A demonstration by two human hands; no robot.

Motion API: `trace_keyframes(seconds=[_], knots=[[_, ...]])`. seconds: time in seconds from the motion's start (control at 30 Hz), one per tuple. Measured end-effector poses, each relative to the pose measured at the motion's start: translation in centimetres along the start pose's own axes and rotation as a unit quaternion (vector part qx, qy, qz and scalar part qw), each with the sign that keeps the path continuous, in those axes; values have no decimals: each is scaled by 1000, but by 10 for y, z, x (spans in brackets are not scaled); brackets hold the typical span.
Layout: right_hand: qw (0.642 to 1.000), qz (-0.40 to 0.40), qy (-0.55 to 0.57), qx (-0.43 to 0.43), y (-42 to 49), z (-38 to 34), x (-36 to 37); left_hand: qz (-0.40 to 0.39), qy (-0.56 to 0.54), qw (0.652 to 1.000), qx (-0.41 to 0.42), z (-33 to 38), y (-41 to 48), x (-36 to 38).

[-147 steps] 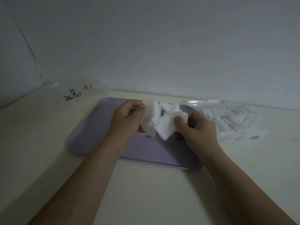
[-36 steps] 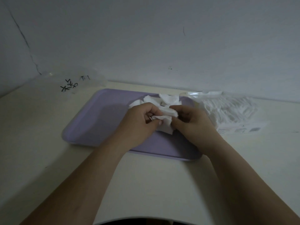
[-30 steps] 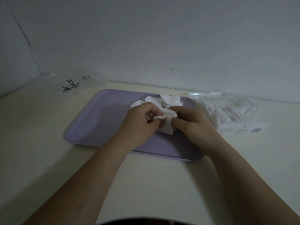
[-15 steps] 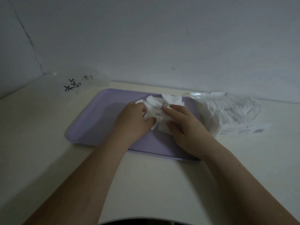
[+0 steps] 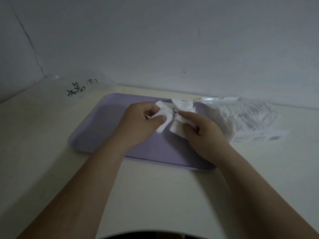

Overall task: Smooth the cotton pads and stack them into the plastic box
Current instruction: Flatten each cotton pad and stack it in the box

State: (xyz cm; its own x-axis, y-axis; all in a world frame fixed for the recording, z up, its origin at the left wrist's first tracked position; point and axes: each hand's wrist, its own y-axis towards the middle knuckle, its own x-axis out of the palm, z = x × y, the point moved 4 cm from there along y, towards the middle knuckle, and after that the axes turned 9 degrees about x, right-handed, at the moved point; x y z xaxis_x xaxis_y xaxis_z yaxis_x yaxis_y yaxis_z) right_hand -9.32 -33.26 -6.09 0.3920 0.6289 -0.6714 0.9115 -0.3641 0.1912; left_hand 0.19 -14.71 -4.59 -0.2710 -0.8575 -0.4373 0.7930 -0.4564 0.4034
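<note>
Crumpled white cotton pads [image 5: 183, 105] lie on the far part of a lilac tray [image 5: 96, 128]. My left hand [image 5: 138, 125] pinches one crumpled pad [image 5: 164, 116] between thumb and fingers. My right hand [image 5: 202, 133] grips another crumpled pad [image 5: 176, 128] just to its right. Both hands are low over the tray, close together. A clear plastic box [image 5: 81, 85] with black writing stands at the back left by the wall.
A clear bag of flat cotton pads [image 5: 245, 118] lies right of the tray, with a label at its front. The cream table [image 5: 155, 195] meets the wall just behind the tray. The table's near edge curves at the bottom of the view.
Half a second ago both hands pressed down on the pile. Now each hand holds a separate pad, and the two have drawn slightly apart.
</note>
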Motion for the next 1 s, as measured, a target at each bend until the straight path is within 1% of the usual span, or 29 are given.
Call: trace_keyframes(seconds=[0.07, 0.1, 0.2, 0.23, 0.27, 0.37, 0.5, 0.7, 0.8, 0.87, 0.93, 1.0], knots=[[1000, -2, 15, 10, 0, -1, -1, -12, -87, 996, 17, 11, 0, -4], [1000, -2, 20, 14, -1, -1, -2, -42, -109, 993, 26, 16, -2, -1], [998, -1, 54, 31, 0, 0, -4, -151, -102, 982, 41, 20, -8, 16], [996, -6, 77, 39, 0, 1, -4, -168, -97, 980, 35, 17, -8, 20], [994, -12, 102, 46, 1, 2, -4, -168, -98, 981, 23, 15, -8, 23], [985, -12, 161, 62, 2, 3, -4, -120, -100, 988, -9, 9, -7, 21], [974, -9, 218, 63, 4, 5, -2, -76, -99, 992, -8, 9, -7, 20], [975, -31, 217, 37, 4, 4, 2, -49, -96, 994, -14, 2, -6, 16], [965, -73, 246, 48, 2, 2, 3, -13, -74, 997, -16, -1, -5, 16], [976, -78, 201, 42, 0, 0, 5, 2, -65, 998, -16, -1, -5, 16], [987, -46, 150, 36, 0, -1, 4, -8, -65, 998, -11, 1, -5, 19], [989, -10, 139, 40, 0, 0, 0, 0, -51, 999, -3, 0, -2, 17]])
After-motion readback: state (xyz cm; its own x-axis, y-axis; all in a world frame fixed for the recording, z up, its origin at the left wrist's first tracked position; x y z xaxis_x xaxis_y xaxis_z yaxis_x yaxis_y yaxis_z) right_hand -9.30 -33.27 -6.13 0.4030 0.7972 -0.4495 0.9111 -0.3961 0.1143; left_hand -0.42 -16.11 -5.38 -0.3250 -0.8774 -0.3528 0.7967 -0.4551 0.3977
